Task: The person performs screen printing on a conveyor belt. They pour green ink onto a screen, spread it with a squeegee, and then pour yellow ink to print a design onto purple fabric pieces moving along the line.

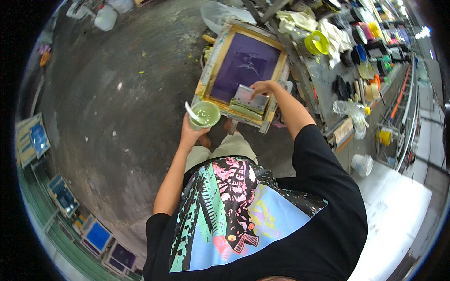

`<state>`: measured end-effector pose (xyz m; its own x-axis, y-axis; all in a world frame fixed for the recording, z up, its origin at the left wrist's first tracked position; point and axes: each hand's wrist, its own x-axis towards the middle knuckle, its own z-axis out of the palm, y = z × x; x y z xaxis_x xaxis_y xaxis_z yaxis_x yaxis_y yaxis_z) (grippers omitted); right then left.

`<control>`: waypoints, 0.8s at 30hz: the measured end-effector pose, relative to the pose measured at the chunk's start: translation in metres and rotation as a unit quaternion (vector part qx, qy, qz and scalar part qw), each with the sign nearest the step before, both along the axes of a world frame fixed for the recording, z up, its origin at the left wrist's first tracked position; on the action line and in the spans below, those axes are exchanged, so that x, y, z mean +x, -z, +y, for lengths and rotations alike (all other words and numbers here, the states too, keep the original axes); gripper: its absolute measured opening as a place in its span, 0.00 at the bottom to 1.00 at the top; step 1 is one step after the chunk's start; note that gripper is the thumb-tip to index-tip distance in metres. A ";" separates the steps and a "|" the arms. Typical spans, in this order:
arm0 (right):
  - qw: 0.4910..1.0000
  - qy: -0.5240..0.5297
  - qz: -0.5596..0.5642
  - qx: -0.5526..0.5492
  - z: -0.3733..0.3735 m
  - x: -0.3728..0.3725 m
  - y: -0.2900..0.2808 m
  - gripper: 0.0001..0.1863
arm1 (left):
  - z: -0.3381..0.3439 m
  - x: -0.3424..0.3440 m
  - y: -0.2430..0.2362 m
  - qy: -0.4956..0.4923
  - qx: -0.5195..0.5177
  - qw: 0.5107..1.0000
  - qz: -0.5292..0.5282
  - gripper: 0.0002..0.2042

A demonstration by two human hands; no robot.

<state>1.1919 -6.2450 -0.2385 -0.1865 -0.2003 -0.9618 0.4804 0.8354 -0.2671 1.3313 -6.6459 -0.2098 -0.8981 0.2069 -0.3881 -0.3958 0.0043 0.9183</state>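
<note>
My left hand (188, 134) is wrapped round a tub of pale green ink (212, 120), held beside the near left corner of a screen-printing frame. A white stirring stick (191, 111) leans in the tub. The frame (223, 41) has yellowed, stained edges and a dark purple mesh (248, 52) with a faint pale arc on it. Over the mesh's near right part, my right hand (262, 88) grips a wide, silvery squeegee (245, 94), its lower edge smeared green. A thick band of green ink (245, 112) lies along the frame's near end, just below the squeegee.
To the right runs a cluttered bench with a yellow-green container (317, 43), pale rags (335, 40), a clear plastic bottle (344, 108) and several ink tubs. A white bucket (362, 165) stands at the lower right. More screens (97, 235) lean at the lower left.
</note>
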 end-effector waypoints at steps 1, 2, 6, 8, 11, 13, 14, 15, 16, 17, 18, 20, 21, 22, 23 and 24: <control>1.000 0.020 -0.020 -0.013 0.002 0.001 -0.006 0.31 | 0.000 0.002 0.012 0.004 -0.007 1.000 -0.001 0.47; 0.998 0.060 -0.025 -0.008 0.013 0.001 -0.004 0.29 | 0.002 0.001 0.021 0.015 -0.028 0.999 0.000 0.50; 0.964 0.202 0.049 -0.163 0.012 0.004 -0.053 0.24 | 0.023 -0.012 0.038 0.076 -0.104 0.991 0.040 0.54; 0.932 0.233 0.126 -0.247 -0.003 0.012 -0.124 0.20 | 0.044 -0.030 0.027 0.112 -0.047 0.992 0.040 0.54; 0.876 0.248 0.352 -0.219 -0.019 0.041 -0.214 0.15 | 0.078 -0.053 0.014 0.118 0.037 0.992 0.015 0.53; 0.824 0.252 0.484 -0.154 -0.034 0.071 -0.262 0.19 | 0.098 -0.076 -0.043 0.133 0.121 0.984 -0.010 0.52; 0.784 0.275 0.537 -0.148 -0.037 0.087 -0.271 0.20 | 0.101 -0.083 -0.068 0.137 0.167 0.976 -0.014 0.51; 0.742 0.329 0.564 -0.155 -0.051 0.104 -0.288 0.18 | 0.106 -0.090 -0.085 0.141 0.212 0.967 -0.018 0.51; 0.709 0.330 0.604 -0.155 -0.065 0.113 -0.297 0.18 | 0.106 -0.096 -0.094 0.137 0.217 0.966 0.004 0.51; 0.674 0.330 0.642 -0.157 -0.076 0.120 -0.305 0.18 | 0.107 -0.102 -0.105 0.134 0.222 0.965 0.025 0.51; 0.644 0.335 0.675 -0.133 -0.083 0.129 -0.309 0.18 | 0.112 -0.108 -0.115 0.141 0.227 0.963 0.047 0.51; 0.580 0.338 0.735 -0.096 -0.095 0.138 -0.315 0.19 | 0.110 -0.114 -0.143 0.137 0.241 0.958 0.065 0.52; 0.562 0.342 0.749 -0.086 -0.096 0.138 -0.316 0.19 | 0.109 -0.116 -0.150 0.134 0.246 0.957 0.075 0.52; 0.543 0.345 0.762 -0.077 -0.094 0.139 -0.315 0.19 | 0.111 -0.120 -0.153 0.126 0.249 0.955 0.104 0.53; 0.523 0.348 0.775 -0.068 -0.094 0.138 -0.316 0.19 | 0.112 -0.121 -0.158 0.112 0.264 0.952 0.111 0.54; 0.508 0.348 0.783 -0.083 -0.096 0.138 -0.318 0.19 | 0.114 -0.122 -0.166 0.100 0.278 0.948 0.118 0.54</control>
<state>1.3303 -6.3406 0.0791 -0.7789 0.3842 0.4957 -0.2663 0.5130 -0.8160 1.2093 -6.5323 -0.0441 -0.8677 0.4956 0.0368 -0.2221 -0.4529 0.8635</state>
